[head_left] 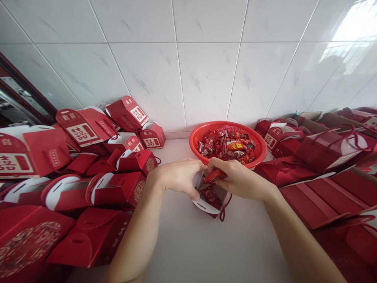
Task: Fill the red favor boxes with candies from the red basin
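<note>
In the middle of the white surface stands an open red gift box (213, 212) with white inner flaps and a dark red cord handle. My left hand (179, 177) grips its left side, thumb on the near flap and fingers at the far edge. Over the opening, my right hand (235, 177) pinches a red-wrapped candy (217, 175). More red wrapped candy (210, 194) lies inside the box. Just beyond my hands sits a round red plastic basket (260, 147) with small wrapped candies (235, 145) in it.
Many red gift boxes (126, 188) are stacked along the left, several with open flaps. On the right are more red boxes (321, 147) and flat-lidded ones (326, 196). A white tiled wall (209, 78) rises behind the basket.
</note>
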Demonstrator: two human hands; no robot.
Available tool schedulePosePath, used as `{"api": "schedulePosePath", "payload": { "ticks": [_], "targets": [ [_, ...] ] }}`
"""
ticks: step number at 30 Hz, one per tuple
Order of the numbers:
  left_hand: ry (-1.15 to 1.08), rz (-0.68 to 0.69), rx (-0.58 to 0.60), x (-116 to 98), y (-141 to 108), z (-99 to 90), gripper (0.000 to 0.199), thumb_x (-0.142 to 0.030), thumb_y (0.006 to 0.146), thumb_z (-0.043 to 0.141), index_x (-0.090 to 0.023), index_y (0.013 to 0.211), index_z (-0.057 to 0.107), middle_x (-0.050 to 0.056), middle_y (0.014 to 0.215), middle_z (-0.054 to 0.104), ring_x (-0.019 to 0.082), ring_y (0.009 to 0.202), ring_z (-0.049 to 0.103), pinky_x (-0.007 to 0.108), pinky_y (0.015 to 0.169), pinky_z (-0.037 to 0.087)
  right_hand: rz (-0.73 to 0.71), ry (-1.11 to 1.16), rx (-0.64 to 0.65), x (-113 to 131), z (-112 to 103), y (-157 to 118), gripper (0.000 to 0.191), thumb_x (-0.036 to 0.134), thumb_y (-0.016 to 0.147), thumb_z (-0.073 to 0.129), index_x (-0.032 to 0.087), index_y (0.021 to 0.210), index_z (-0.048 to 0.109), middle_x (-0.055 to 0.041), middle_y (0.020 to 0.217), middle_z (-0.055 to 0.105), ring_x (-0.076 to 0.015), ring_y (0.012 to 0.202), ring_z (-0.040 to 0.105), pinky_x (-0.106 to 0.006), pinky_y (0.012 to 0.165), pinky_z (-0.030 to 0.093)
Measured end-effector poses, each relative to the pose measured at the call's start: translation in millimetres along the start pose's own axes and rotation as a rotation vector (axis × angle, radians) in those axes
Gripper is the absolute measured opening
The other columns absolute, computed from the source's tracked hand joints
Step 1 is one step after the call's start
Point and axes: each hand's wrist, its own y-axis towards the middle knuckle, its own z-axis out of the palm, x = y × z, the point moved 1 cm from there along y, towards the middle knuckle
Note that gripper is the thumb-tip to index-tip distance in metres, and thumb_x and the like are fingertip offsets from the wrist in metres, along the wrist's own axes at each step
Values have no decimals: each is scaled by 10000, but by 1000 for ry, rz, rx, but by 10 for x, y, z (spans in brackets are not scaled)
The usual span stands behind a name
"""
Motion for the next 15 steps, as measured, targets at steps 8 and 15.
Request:
{"api": "schedulePosePath", "payload": {
  "ticks": [8, 15],
  "targets": [
    [19, 72, -39, -46, -23, -1, 621, -336, 656, 755, -284, 1253, 592, -2, 1387, 595, 262, 1233, 569, 273, 916, 464, 8, -66, -1, 58, -91, -102, 268, 16, 814, 544, 182, 1022, 582, -36, 959, 705, -164, 801, 651, -232, 658, 436],
    [2, 86, -18, 4, 19, 21, 625, -332, 623, 786, -245, 1217, 610, 34, 1266, 647, 275, 1181, 585, 300, 922, 461, 43, -229, 210, 127, 82, -35, 234, -11, 806, 512, 156, 962, 564, -77, 982, 690, -178, 784, 642, -255, 601, 390]
  ]
}}
